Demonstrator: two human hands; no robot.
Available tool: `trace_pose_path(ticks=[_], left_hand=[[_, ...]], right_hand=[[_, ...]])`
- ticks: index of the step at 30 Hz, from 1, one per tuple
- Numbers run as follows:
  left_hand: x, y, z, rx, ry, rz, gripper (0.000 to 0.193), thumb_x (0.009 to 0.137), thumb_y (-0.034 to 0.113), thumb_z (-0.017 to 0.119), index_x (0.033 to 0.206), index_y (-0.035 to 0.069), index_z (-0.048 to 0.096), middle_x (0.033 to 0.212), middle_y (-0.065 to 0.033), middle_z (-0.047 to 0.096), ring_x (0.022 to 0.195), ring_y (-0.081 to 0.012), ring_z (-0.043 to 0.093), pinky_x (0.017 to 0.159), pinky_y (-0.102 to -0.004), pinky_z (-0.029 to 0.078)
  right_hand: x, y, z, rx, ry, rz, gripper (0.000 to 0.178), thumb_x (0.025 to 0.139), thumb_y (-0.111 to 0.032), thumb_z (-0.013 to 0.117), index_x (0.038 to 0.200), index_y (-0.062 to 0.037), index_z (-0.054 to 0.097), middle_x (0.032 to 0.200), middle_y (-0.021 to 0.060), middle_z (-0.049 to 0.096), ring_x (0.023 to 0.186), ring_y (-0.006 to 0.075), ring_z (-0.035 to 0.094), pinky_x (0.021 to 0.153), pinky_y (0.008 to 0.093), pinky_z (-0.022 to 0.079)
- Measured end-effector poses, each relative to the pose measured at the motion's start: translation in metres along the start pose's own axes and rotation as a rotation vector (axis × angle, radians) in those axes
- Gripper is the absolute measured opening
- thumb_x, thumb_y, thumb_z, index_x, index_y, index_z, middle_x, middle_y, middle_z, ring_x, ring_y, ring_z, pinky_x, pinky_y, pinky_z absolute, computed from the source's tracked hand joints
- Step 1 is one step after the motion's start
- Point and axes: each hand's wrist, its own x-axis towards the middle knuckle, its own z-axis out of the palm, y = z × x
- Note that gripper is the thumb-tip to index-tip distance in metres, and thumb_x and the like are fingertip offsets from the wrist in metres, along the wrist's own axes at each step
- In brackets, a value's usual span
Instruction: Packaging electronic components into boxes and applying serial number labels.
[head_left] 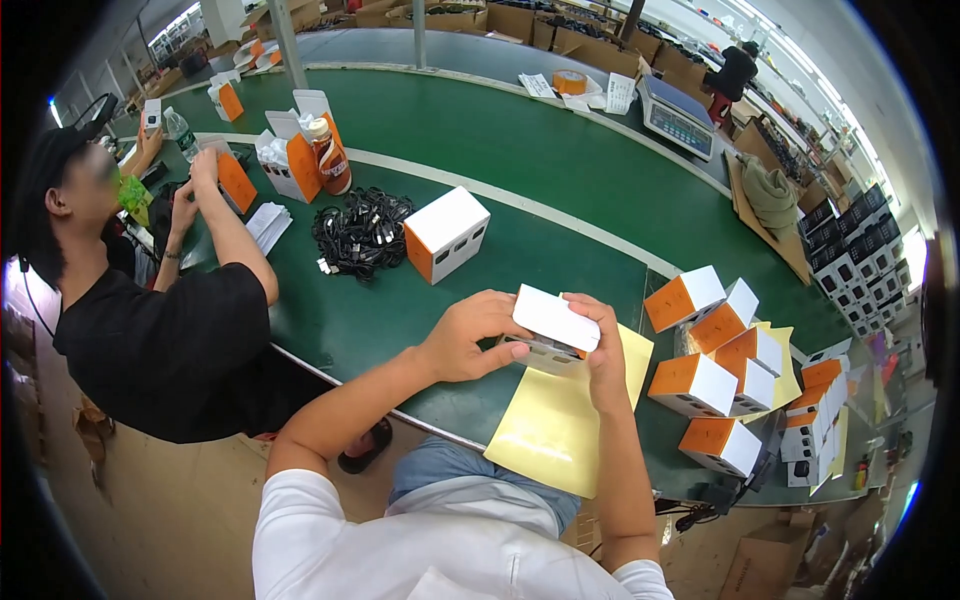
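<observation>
Both of my hands hold a small white box (pixel 556 318) above the green table, its white top flap partly raised at the near edge. My left hand (pixel 468 338) grips the box's left end, thumb along the near side and fingers over the far side. Around the right end my right hand (pixel 603 352) is wrapped, its fingers near the flap. What is inside the box is mostly hidden. Beneath lies a glossy yellow sheet (pixel 540 425). A closed white and orange box (pixel 447 236) stands beyond my left hand, beside a heap of black cables (pixel 365 238).
Several orange and white boxes (pixel 692 385) stand at my right. A co-worker in black (pixel 165 330) sits at my left, hands on an orange box (pixel 236 183). Farther back are a brown bottle (pixel 330 158), a scale (pixel 678 115) and an orange tape roll (pixel 570 82).
</observation>
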Motion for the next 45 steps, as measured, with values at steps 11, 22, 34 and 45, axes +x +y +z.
trace_pose_path(ticks=[11,22,34,45], left_hand=[[-0.004,0.005,0.006,-0.029,0.207,-0.200,0.047,0.078,0.004,0.085,0.119,0.004,0.063,0.117,-0.0107,0.061,0.108,-0.0254,0.063,0.094,-0.0356,0.050],[-0.011,0.009,0.027,0.009,0.310,-0.193,0.037,0.076,0.014,0.087,0.107,0.008,0.068,0.109,-0.0108,0.065,0.102,-0.0297,0.061,0.086,-0.0402,0.050],[-0.035,0.011,0.036,0.396,0.337,0.056,0.037,0.075,0.012,0.087,0.104,0.012,0.064,0.115,-0.0103,0.055,0.107,-0.0301,0.057,0.104,-0.0542,0.049],[-0.031,0.036,0.045,0.755,0.149,-0.095,0.027,0.093,0.041,0.065,0.113,0.024,0.073,0.143,-0.0063,0.049,0.139,-0.0318,0.036,0.119,-0.0512,0.020]], right_hand=[[0.005,-0.008,-0.012,-0.352,-0.084,-0.101,0.042,0.083,-0.007,0.077,0.124,-0.0094,0.067,0.136,0.0144,0.061,0.127,0.0305,0.057,0.108,0.0425,0.043],[0.006,-0.011,-0.013,-0.449,-0.115,-0.113,0.041,0.087,-0.012,0.076,0.127,-0.0091,0.068,0.138,0.0154,0.062,0.130,0.0327,0.057,0.109,0.0437,0.043],[0.006,-0.009,-0.001,-0.288,-0.025,-0.043,0.032,0.094,-0.013,0.069,0.125,-0.0058,0.068,0.132,0.0150,0.066,0.126,0.0296,0.060,0.109,0.0409,0.043],[0.006,-0.008,-0.002,-0.365,-0.057,-0.095,0.036,0.091,-0.013,0.073,0.126,-0.0054,0.067,0.134,0.0166,0.065,0.127,0.0317,0.060,0.107,0.0408,0.045]])
